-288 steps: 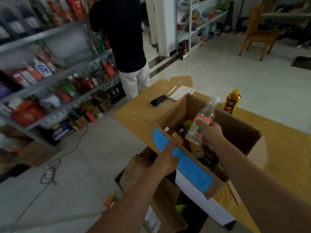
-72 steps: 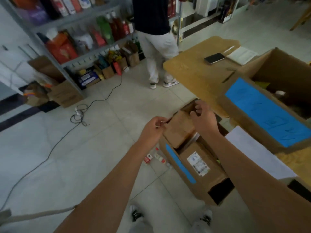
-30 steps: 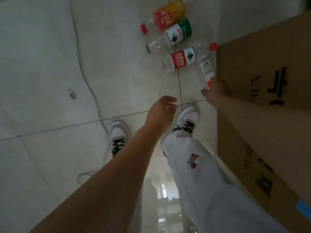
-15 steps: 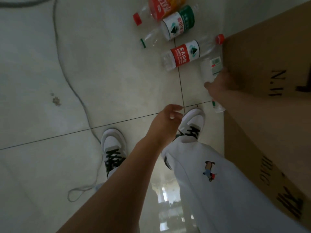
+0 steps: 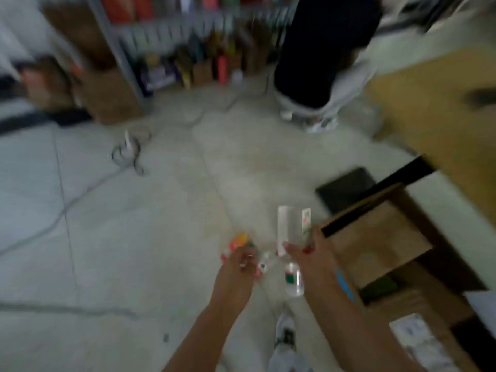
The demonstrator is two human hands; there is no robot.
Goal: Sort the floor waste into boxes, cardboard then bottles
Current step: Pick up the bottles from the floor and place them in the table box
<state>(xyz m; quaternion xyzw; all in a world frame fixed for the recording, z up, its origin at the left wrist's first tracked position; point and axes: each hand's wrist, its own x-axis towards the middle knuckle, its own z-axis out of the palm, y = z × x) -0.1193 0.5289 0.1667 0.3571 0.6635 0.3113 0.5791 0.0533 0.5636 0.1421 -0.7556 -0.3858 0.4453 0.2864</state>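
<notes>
The head view is motion-blurred. My right hand [image 5: 314, 255] grips a clear plastic bottle [image 5: 292, 226] with a white and green label and holds it upright above the floor. My left hand [image 5: 237, 268] hangs beside it with loosely curled fingers and holds nothing. On the tiles behind the hands lie an orange bottle [image 5: 239, 240] and a clear bottle with a green label [image 5: 294, 281]; others are hidden by my hands. An open cardboard box [image 5: 375, 237] stands on the floor just right of my right hand.
A wooden table [image 5: 434, 103] fills the upper right. A person in a dark top [image 5: 322, 57] stands by the stocked shelves [image 5: 188, 36]. A coiled cable [image 5: 128, 154] lies on the floor at left. My shoe [image 5: 287, 331] shows below the hands.
My right hand has lifted the clear bottle off the floor. The view has swung up from my feet to the room. My left hand stays empty.
</notes>
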